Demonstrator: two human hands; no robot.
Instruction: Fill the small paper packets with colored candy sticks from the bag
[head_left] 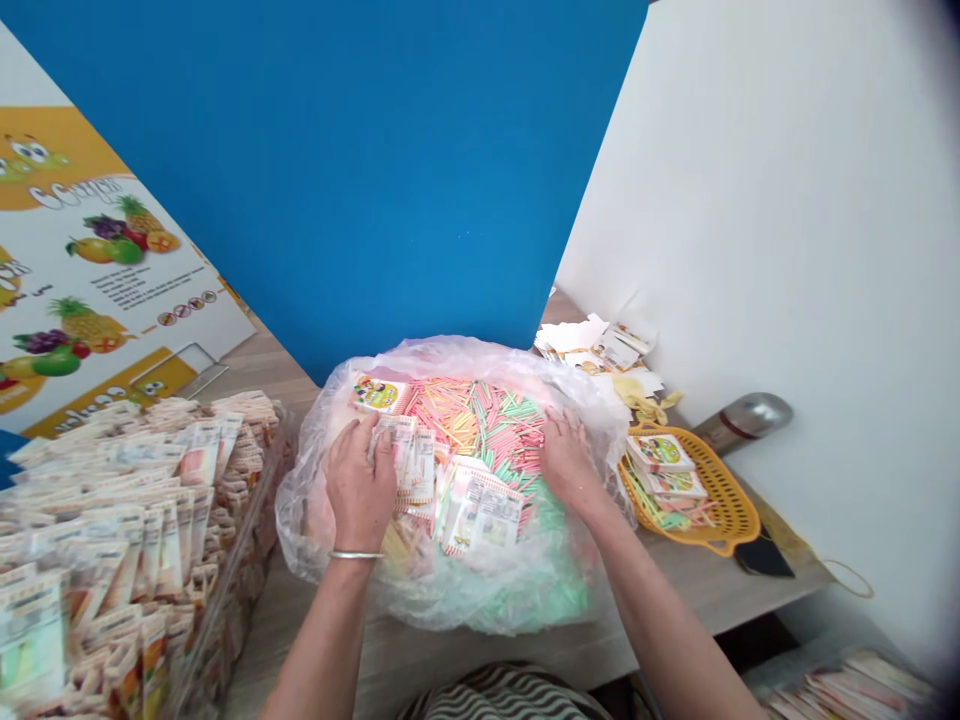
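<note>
A large clear plastic bag lies wide open on the table, full of thin pink, green and yellow sticks. Small printed packets with red-striped ends rest on top of the sticks, some of them overlapping. My left hand lies at the left side of the bag against several packets, thumb apart from the fingers. Over on the right, my right hand lies on the sticks inside the bag's edge with its fingers stretched out. Its fingertips are partly hidden from view.
Many filled packets stand packed in a clear-sided container at left. A yellow basket holds packets and sticks at right, near a metal flask. Paper scraps lie behind. A blue panel rises at the back.
</note>
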